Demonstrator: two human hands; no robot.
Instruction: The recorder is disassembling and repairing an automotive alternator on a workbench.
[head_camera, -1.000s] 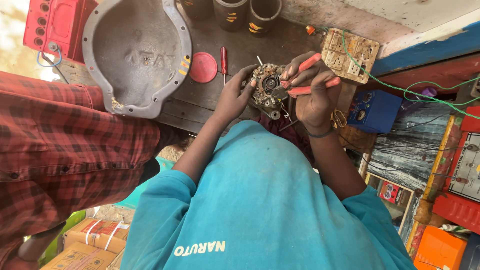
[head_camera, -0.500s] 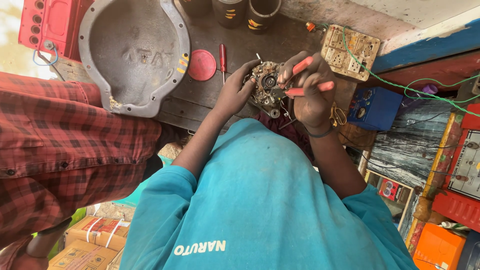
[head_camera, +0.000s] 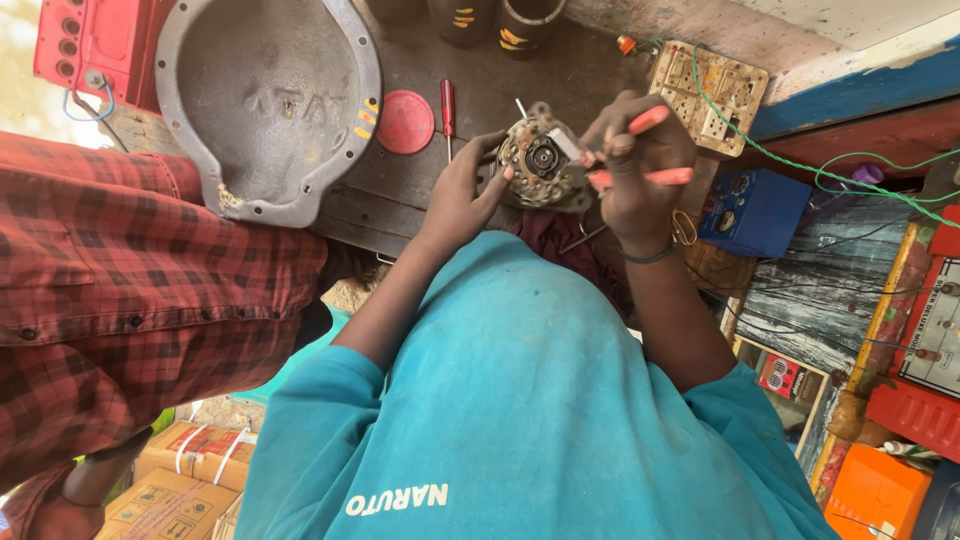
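big grey bell-shaped metal housing (head_camera: 265, 105) sat at the upper left of the frame on the dark table (head_camera: 480, 60), hanging a bit past the edge, so a bump from the person in the red checked shirt (head_camera: 130, 300) beside it could've tipped it off. upper centre, the round motor part (head_camera: 540, 160) was held up off the table, not resting on anything. left hand (head_camera: 460, 195) had its fingers wrapped on the part's near edge, steadying it. right hand (head_camera: 640, 165) was closed round orange-handled pliers (head_camera: 650, 150), tips hidden behind the part so couldn't tell what they bit. a slip there could've nicked the left fingertips or torn a wire. red screwdriver (head_camera: 447, 105) and red lid (head_camera: 405, 122) lay just left, easy to knock.
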